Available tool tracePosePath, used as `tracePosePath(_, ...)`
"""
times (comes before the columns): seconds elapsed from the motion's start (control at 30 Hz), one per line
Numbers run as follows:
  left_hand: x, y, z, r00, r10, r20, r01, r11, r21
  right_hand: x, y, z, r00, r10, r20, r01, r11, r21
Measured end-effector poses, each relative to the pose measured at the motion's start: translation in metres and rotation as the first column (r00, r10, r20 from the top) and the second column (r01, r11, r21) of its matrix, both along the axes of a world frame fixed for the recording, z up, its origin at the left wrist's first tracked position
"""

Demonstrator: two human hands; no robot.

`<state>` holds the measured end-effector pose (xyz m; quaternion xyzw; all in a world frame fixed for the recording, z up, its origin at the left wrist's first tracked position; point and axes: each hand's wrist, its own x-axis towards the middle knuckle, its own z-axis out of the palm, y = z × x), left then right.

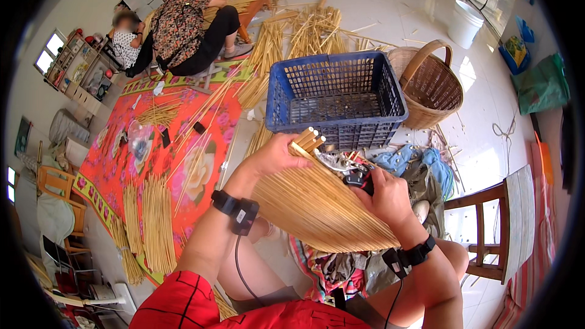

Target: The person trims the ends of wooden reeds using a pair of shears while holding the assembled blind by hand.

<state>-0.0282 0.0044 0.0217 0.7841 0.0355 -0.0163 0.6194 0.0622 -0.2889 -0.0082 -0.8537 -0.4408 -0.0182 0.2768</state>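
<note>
My left hand point(275, 157) grips the upper left corner of a fan-shaped panel of straw-coloured stalks point(323, 213) lying side by side over my lap. Several thick cut stalk ends point(311, 139) stick out beyond my left fingers. My right hand point(388, 198) is closed around a black-handled hand tool with a silver head point(358, 178), which looks like pruning shears. The tool is at the panel's upper right edge; whether its jaws touch a stalk I cannot tell. Both wrists wear black straps with small boxes and cables.
A blue plastic crate point(338, 125) stands just beyond the panel, beside a wicker basket point(448, 94). Crumpled cloths point(423, 164) lie at right, near a wooden stool point(515, 222). Stalk bundles point(159, 225) rest on a red floral mat point(201, 167). Two people point(183, 27) sit farther back.
</note>
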Motion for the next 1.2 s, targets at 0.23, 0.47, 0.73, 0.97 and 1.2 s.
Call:
tracePosePath(0.23,0.001,-0.002,0.009,1.0,-0.022,-0.017,0.024,0.991,0.13,-0.003,-0.009,0.005,0.99,-0.065,-0.124,0.079,0.99,0.117)
tracePosePath(0.47,0.002,-0.003,0.004,1.0,-0.004,0.01,0.003,1.0,0.027,-0.005,-0.013,0.01,0.973,-0.035,-0.229,0.051,0.996,0.067)
tracePosePath(0.73,0.003,-0.004,-0.009,0.999,0.015,0.03,-0.013,0.998,-0.059,-0.01,-0.007,0.003,0.973,-0.04,-0.225,0.052,0.997,0.049)
tracePosePath(0.97,0.004,-0.011,-0.003,1.0,0.016,0.022,-0.015,0.999,-0.042,-0.01,-0.003,0.005,0.972,-0.073,-0.222,0.076,0.997,0.005)
tracePosePath(1.2,0.005,-0.008,-0.005,0.999,-0.022,0.033,0.024,0.999,-0.042,-0.001,0.0,0.006,0.988,-0.015,-0.154,0.02,0.999,0.029)
